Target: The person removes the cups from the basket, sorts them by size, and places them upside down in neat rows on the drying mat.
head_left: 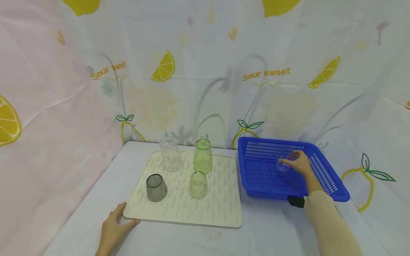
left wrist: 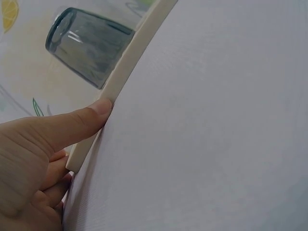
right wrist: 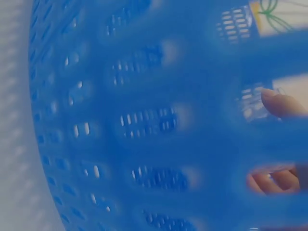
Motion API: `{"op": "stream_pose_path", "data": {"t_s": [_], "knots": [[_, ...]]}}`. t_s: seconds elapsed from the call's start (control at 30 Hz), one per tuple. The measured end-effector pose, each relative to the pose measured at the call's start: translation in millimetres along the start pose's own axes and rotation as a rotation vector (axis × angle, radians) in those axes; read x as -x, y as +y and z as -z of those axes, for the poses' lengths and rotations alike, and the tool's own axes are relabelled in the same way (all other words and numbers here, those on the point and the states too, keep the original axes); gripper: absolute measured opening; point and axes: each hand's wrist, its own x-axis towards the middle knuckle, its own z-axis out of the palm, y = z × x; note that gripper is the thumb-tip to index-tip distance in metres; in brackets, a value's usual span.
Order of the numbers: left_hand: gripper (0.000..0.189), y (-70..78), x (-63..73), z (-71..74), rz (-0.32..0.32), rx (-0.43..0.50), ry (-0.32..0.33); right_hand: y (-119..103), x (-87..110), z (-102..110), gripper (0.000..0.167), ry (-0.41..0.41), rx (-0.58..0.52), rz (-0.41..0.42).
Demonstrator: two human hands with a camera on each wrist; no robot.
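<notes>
My right hand (head_left: 299, 162) reaches into the blue plastic basket (head_left: 266, 193) and grips a clear drinking glass (head_left: 282, 165) between thumb and fingers. In the right wrist view the basket wall hides most of that hand; a thumb (right wrist: 281, 103) shows through a slot. My left hand (head_left: 112, 227) holds the near left corner of a cream drying mat (head_left: 179, 213), its thumb (left wrist: 84, 126) against the front edge. Four glasses would be several: on the mat stand a grey glass (head_left: 156, 188), a short green glass (head_left: 198, 185), a tall green glass (head_left: 203, 157) and a tall clear glass (head_left: 171, 155).
The basket stands right of the mat on a white-covered table (head_left: 256, 231). A lemon-print cloth (head_left: 205, 99) hangs behind and at both sides. A black object (head_left: 296, 201) shows by the right sleeve, at the basket's front.
</notes>
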Motion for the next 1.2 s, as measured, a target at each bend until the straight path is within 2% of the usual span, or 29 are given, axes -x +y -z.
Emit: {"op": "stream_pose_path", "data": {"t_s": [0.1,0.27,0.33,0.47,0.5,0.6,0.73,0.83,0.97,1.2], "knots": [[0.090,-0.3,-0.1,-0.8,-0.011,0.000,0.010,8,-5.9,-1,0.097,0.029,-0.016,0.009],[0.089,-2.1,1.2,-1.9,-0.046,0.004,0.041,38,-26.5,-7,0.104,0.062,-0.041,0.071],[0.089,-2.3,1.5,-2.1,-0.041,0.006,0.033,38,-25.8,-7,0.103,0.064,-0.056,0.071],[0.092,-1.0,1.4,-2.6,-0.008,0.006,0.004,9,-3.6,-1,0.097,0.034,-0.096,0.073],[0.092,-0.5,1.4,-2.8,-0.004,0.004,0.001,-1,3.8,-1,0.095,0.049,-0.109,0.061],[0.092,0.2,1.5,-3.7,-0.004,-0.001,0.010,-21,19.6,4,0.090,0.029,-0.146,0.105],[0.092,0.3,3.1,-4.3,-0.015,0.001,0.026,-37,33.9,7,0.084,0.011,-0.183,0.161],[0.089,1.3,5.5,-4.2,-0.049,-0.006,0.081,-46,42.0,8,0.079,0.003,-0.191,0.195],[0.079,6.4,8.7,-3.3,-0.107,-0.001,0.206,-60,49.7,11,0.077,-0.028,-0.197,0.239],[0.062,26.1,12.6,3.1,-0.132,0.111,0.338,-81,63.5,12,0.075,-0.072,-0.188,0.289]]}}
